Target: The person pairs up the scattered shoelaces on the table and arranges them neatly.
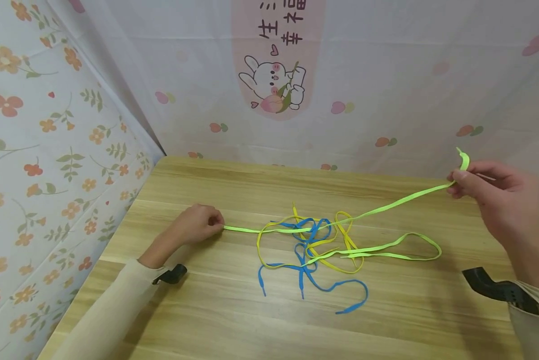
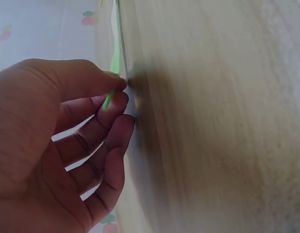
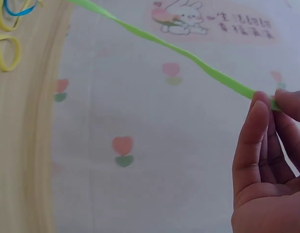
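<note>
A flat neon-green shoelace (image 1: 400,201) runs between the two hands, low at the left and rising to the right. The left hand (image 1: 197,223) pinches its left end just above the table; in the left wrist view the green tip (image 2: 107,102) pokes out below the thumb. Held higher, the right hand (image 1: 499,195) pinches the lace near its other end, which curls up past the fingers. Beneath and around the lace lie a tangled blue shoelace (image 1: 302,285) and a yellow shoelace (image 1: 258,245). Whether the green lace threads through them, I cannot tell.
A green loop of lace (image 1: 382,247) lies right of the tangle; whether it belongs to the held lace is unclear. The wooden table (image 1: 206,310) meets a printed cloth (image 1: 386,75) at the back and a floral cloth (image 1: 49,165) at the left.
</note>
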Demonstrator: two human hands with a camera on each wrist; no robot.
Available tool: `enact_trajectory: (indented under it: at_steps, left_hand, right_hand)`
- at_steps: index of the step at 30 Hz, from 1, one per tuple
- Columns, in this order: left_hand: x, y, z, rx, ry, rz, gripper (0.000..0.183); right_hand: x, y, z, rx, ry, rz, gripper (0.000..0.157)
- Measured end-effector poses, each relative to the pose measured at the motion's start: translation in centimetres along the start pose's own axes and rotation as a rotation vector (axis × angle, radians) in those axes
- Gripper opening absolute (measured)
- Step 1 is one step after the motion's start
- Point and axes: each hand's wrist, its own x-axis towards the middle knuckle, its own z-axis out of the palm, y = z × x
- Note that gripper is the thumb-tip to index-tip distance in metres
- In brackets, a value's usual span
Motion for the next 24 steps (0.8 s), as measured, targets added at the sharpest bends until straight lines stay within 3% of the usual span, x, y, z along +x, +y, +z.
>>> enact_trajectory:
  at_steps: [5, 13, 18, 24]
  left_hand:
    - [0.2, 0.3, 0.0, 0.01, -0.05, -0.054, 0.01]
    - [1.3, 1.8, -0.5, 0.076, -0.108, -0.119, 0.01]
    - [3.2, 5.3, -0.4, 0.049, -0.061, -0.061, 0.005]
    - [6.9, 10.5, 1.0, -0.079, -0.061, 0.099, 0.016]
  right_hand:
    - [1.0, -1.5, 1.3, -0.095, 0.023, -0.01, 0.01]
    - [2.6, -3.2, 3.4, -0.051, -0.033, -0.042, 0.012]
    - [2.9, -4.2, 4.8, -0.118, 0.0, -0.008, 0.017]
    - [3.1, -4.7, 5.7, -0.104, -0.025, -0.02, 0.016]
